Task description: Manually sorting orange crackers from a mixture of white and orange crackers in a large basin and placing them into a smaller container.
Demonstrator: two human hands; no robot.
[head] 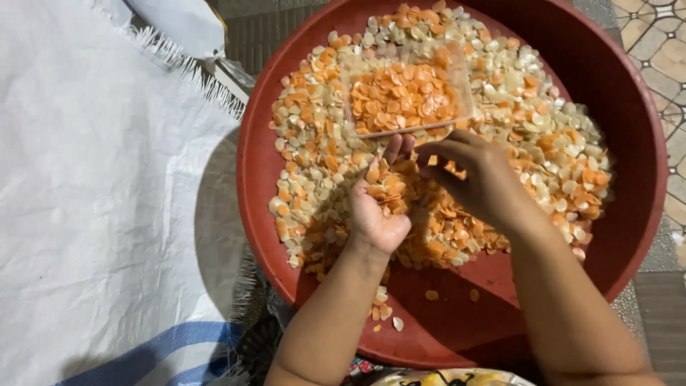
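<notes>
A wide red basin (pixel 629 107) holds a heap of small orange and cream flat pieces (pixel 543 136). A clear plastic box (pixel 406 91), filled with orange pieces, rests on the heap at the far side. My left hand (pixel 377 207) lies palm up over the heap, cupping a small pile of orange pieces. My right hand (pixel 477 175) hovers just right of it, fingertips pinched on an orange piece below the box's near edge.
A white woven sack (pixel 93 193) with a blue stripe covers the floor to the left of the basin. Patterned floor tiles (pixel 657 36) show at the top right. A few loose pieces (pixel 386 312) lie on the basin's bare near side.
</notes>
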